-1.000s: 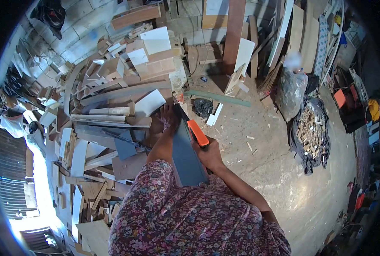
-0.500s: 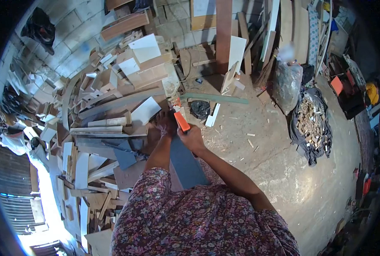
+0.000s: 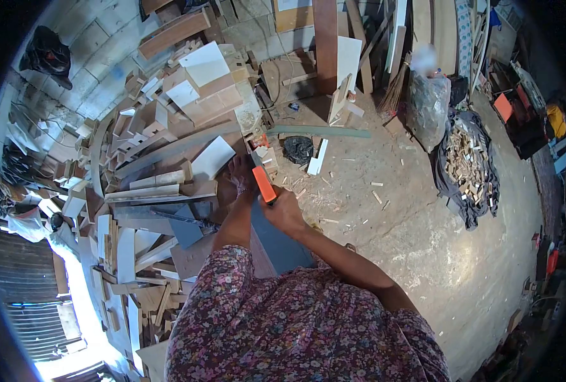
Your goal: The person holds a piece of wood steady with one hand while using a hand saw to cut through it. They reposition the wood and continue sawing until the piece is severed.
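Observation:
My right hand (image 3: 284,211) is closed round the orange handle of a handsaw (image 3: 264,183). The saw's thin dark blade points away from me, up and slightly left, and shows only edge-on. Just left of it, my left hand (image 3: 242,179) presses down with its fingers spread on a wooden piece whose outline I cannot make out. A white board (image 3: 213,158) lies close to the left fingertips. Below the hands, a long blue-grey board (image 3: 279,239) runs back toward my body.
Offcuts and boards (image 3: 149,130) are heaped at the left. A black plastic bag (image 3: 297,149) and an L-shaped white piece (image 3: 318,157) lie on the floor ahead. At the right stand a clear sack (image 3: 428,111) and a dark sack (image 3: 443,172) of wood scraps.
The saw and my right hand have shifted slightly toward me, and the handle points more steeply. My left hand stays on the wood, with its fingers showing more clearly.

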Motion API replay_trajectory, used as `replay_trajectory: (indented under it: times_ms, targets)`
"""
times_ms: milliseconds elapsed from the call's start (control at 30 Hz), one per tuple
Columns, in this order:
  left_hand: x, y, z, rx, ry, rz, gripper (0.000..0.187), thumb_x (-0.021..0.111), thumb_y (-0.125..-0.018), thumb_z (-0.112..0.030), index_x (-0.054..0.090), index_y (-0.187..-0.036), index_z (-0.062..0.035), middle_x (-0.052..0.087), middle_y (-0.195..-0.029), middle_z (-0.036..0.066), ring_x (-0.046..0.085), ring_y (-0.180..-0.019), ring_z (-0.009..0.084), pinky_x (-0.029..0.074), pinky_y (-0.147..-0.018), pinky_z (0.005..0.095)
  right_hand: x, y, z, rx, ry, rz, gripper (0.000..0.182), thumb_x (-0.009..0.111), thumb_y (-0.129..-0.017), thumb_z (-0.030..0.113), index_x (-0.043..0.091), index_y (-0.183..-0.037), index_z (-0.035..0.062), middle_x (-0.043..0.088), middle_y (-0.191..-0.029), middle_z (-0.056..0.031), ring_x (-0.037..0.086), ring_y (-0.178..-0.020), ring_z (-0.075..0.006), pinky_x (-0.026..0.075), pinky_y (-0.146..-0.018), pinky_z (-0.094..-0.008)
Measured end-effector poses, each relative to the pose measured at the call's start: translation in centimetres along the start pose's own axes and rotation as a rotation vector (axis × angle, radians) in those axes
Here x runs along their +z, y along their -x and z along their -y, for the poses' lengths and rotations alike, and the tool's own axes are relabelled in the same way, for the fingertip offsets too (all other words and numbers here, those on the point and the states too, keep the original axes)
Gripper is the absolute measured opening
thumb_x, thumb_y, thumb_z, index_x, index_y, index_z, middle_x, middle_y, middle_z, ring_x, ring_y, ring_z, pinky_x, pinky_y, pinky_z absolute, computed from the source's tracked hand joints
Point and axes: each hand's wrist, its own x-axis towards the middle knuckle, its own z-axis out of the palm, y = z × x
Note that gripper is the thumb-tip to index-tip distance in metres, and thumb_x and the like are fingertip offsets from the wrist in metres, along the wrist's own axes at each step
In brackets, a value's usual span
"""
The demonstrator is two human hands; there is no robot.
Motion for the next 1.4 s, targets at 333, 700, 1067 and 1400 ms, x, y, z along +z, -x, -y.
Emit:
replay_trajectory:
  times_ms: [333, 700, 1067, 1400]
  targets:
    - [2.3, 0.6, 2.2, -0.042, 0.063, -0.02, 0.031, 0.05, -0.077, -0.029, 0.054, -0.106, -0.0161, 0.048, -0.112, 0.006, 0.039, -0.112, 0.0265, 0.024, -0.09, 0.0561, -3.1, 1.9, 1.8, 0.057, 0.006, 0.065, 0.022, 0.061, -0.075, 0.017, 0.056, -0.081, -0.0032, 0.056, -0.062, -0.0177, 0.057, -0.057, -0.0274, 0.044, -0.057, -0.0364]
    - [-2.2, 0.7, -1.5, -0.067, -0.106, -0.001, 0.033, 0.051, -0.077, -0.031, 0.054, -0.107, -0.0166, 0.048, -0.114, 0.006, 0.039, -0.113, 0.0258, 0.024, -0.09, 0.0549, -1.0, -1.7, 0.4, 0.063, 0.023, 0.001, 0.022, 0.061, -0.074, 0.018, 0.057, -0.081, -0.0029, 0.056, -0.069, -0.0253, 0.056, -0.072, -0.042, 0.046, -0.061, -0.0402]
    - [-2.1, 0.7, -1.4, -0.093, -0.119, 0.037, 0.035, 0.051, -0.077, -0.032, 0.054, -0.108, -0.017, 0.047, -0.116, 0.006, 0.038, -0.114, 0.0255, 0.024, -0.09, 0.0547, -2.2, 0.1, 2.0, 0.119, -0.042, 0.086, 0.026, 0.062, -0.075, 0.019, 0.057, -0.086, -0.0042, 0.056, -0.066, -0.0221, 0.059, -0.063, -0.0337, 0.045, -0.059, -0.038]
    - [-2.0, 0.3, -1.4, -0.021, -0.133, 0.083, 0.036, 0.051, -0.077, -0.033, 0.054, -0.109, -0.0175, 0.047, -0.117, 0.006, 0.038, -0.115, 0.0252, 0.024, -0.091, 0.0545, -2.2, 1.3, 1.6, 0.094, 0.019, 0.04, 0.025, 0.061, -0.075, 0.019, 0.056, -0.085, -0.0034, 0.058, -0.069, -0.0235, 0.059, -0.069, -0.0391, 0.046, -0.061, -0.0393]
